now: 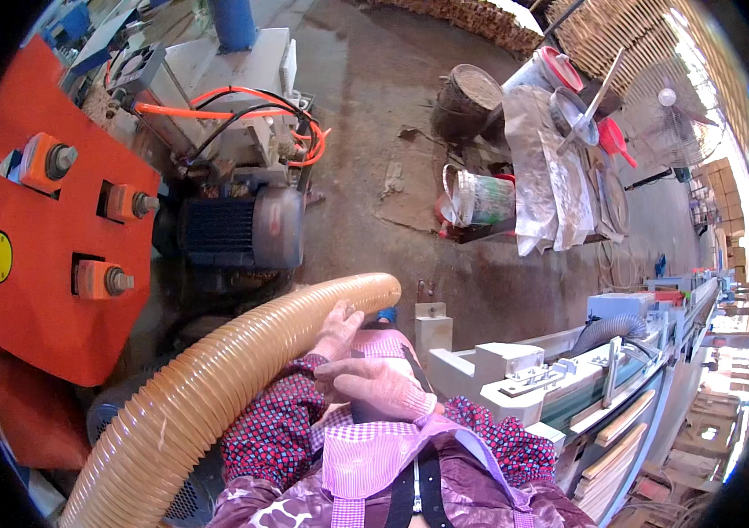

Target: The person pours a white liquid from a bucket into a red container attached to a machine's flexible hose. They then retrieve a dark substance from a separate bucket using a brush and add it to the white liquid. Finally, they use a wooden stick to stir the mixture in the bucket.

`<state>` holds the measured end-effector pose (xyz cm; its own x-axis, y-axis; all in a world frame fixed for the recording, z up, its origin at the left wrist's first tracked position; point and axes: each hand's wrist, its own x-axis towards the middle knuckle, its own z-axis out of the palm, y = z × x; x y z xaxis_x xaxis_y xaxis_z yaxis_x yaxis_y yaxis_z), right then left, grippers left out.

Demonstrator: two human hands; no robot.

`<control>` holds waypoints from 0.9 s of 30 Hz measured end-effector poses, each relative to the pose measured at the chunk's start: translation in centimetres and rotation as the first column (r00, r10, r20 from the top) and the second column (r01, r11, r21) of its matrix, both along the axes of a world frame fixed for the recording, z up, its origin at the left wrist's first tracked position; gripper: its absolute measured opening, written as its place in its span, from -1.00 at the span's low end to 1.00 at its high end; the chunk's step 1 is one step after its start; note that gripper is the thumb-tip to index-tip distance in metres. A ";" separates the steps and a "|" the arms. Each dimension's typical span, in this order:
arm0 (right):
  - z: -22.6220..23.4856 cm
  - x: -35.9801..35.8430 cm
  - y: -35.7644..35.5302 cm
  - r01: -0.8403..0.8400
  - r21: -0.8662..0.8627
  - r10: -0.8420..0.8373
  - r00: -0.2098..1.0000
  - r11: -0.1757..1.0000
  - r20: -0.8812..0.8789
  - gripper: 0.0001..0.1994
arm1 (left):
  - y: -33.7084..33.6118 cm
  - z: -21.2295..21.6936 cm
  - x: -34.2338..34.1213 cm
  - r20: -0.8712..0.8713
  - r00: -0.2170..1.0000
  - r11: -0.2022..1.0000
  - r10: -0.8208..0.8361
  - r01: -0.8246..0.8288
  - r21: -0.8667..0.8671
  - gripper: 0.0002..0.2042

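A thick, ribbed, tan flexible hose (pixel 216 370) arches from the lower left toward the middle, right beside my body. My left hand (pixel 337 330) lies on the hose's side near its far bend, fingers stretched out and not wrapped round it. Held in front of my chest, my right hand (pixel 383 387) points its loosely bent fingers to the left, with nothing visible in them. It looks covered by a pale pink glove, with darker fingertips. Patterned sleeves cover both forearms, and a purple checked apron (pixel 361 458) hangs below the hands.
At left stand an orange-red machine panel (pixel 58 220) with bolts and a dark electric motor (pixel 242 229). A long machine bed (pixel 550 370) runs along the right, with wooden strips (pixel 612 458) beside it. Farther off are buckets (pixel 484 198) and a standing fan (pixel 669 119).
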<state>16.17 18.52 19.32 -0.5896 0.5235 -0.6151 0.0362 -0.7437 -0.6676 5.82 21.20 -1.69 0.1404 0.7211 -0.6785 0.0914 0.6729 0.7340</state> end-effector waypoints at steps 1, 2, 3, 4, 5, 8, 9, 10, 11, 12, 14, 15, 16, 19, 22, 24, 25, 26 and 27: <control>0.1 0.1 0.1 -0.011 0.007 0.011 1.000 1.000 0.010 -0.66 | 0.1 0.8 0.0 0.002 1.000 1.000 -0.008 0.008 -0.001 -0.44; -0.1 0.1 0.0 0.006 -0.002 -0.006 1.000 1.000 -0.006 -0.66 | 0.2 1.2 0.0 -0.024 0.999 1.000 -0.026 0.026 0.006 -0.45; -0.3 0.1 -0.1 0.018 -0.010 -0.018 1.000 1.000 -0.023 -0.67 | 0.3 1.6 -0.1 -0.053 0.998 0.999 -0.039 0.040 0.013 -0.45; -0.4 0.0 -0.1 0.030 -0.019 -0.031 0.999 0.999 -0.040 -0.67 | 0.4 1.8 -0.1 -0.081 0.995 0.998 -0.053 0.054 0.019 -0.45; -0.1 0.1 0.1 -0.007 0.029 0.007 1.000 1.000 -0.011 -0.67 | 0.4 1.8 -0.2 -0.092 0.994 0.998 -0.060 0.063 0.025 -0.46; -0.2 0.3 0.3 -0.090 0.210 0.081 0.995 0.974 0.052 -0.67 | 0.4 2.3 -0.5 -0.106 0.992 0.997 -0.064 0.068 0.030 -0.47; -1.4 0.5 -0.1 -0.091 0.303 0.078 0.995 0.949 0.055 -0.68 | 0.5 3.4 -0.3 -0.096 0.994 0.998 -0.055 0.058 0.027 -0.47; -2.8 0.9 -0.7 -0.095 0.394 0.076 0.995 0.914 0.065 -0.68 | 0.7 4.0 -0.1 -0.081 0.996 0.998 -0.046 0.048 0.027 -0.48; -4.3 1.2 -1.3 -0.100 0.482 0.073 0.995 0.871 0.075 -0.68 | 0.7 3.6 0.0 -0.077 0.995 0.998 -0.056 0.059 0.037 -0.48; -5.1 1.3 -1.6 -0.105 0.563 0.073 0.994 0.820 0.078 -0.68 | 0.7 3.1 -0.1 -0.081 0.995 0.997 -0.062 0.066 0.044 -0.48; -5.8 1.3 -1.8 -0.049 0.479 0.051 0.999 0.876 0.010 -0.68 | 0.6 2.4 -0.1 -0.062 0.997 0.998 -0.052 0.054 0.044 -0.48; -5.7 1.0 -1.5 0.001 0.292 0.017 0.998 0.956 -0.059 -0.67 | 0.5 2.4 -0.1 -0.042 0.999 0.999 -0.033 0.034 0.033 -0.48; -5.1 0.9 -1.3 0.011 0.181 0.003 0.997 0.983 -0.079 -0.67 | 0.4 2.4 -0.1 -0.022 1.000 1.000 -0.014 0.015 0.022 -0.48; -0.3 -0.3 0.5 -0.016 0.014 0.017 0.998 1.000 -0.056 -0.66 | -0.1 0.3 -0.6 -0.016 1.000 1.000 0.013 -0.012 0.027 -0.49; -3.6 0.8 -0.7 0.008 0.121 -0.003 0.999 0.993 -0.049 -0.67 | 0.4 2.0 0.2 -0.055 0.997 0.998 -0.047 0.049 0.033 -0.49; -2.1 0.8 0.4 -0.185 0.508 0.171 0.982 0.841 0.076 -0.67 | 0.1 1.8 -0.2 -0.031 1.000 1.000 -0.002 0.003 0.018 -0.48; -1.1 0.8 1.0 -0.320 0.706 0.250 0.946 0.632 0.205 -0.67 | 0.1 1.6 -0.3 -0.014 1.000 1.000 0.018 -0.018 0.012 -0.48; -1.2 0.7 1.0 -0.283 0.617 0.244 0.958 0.734 0.148 -0.67 | 0.0 1.5 -0.4 -0.024 1.000 1.000 0.019 -0.019 0.011 -0.48; -1.2 0.6 0.9 -0.245 0.517 0.227 0.969 0.821 0.099 -0.66 | 0.1 1.4 -0.3 -0.028 0.999 1.000 0.016 -0.016 0.014 -0.48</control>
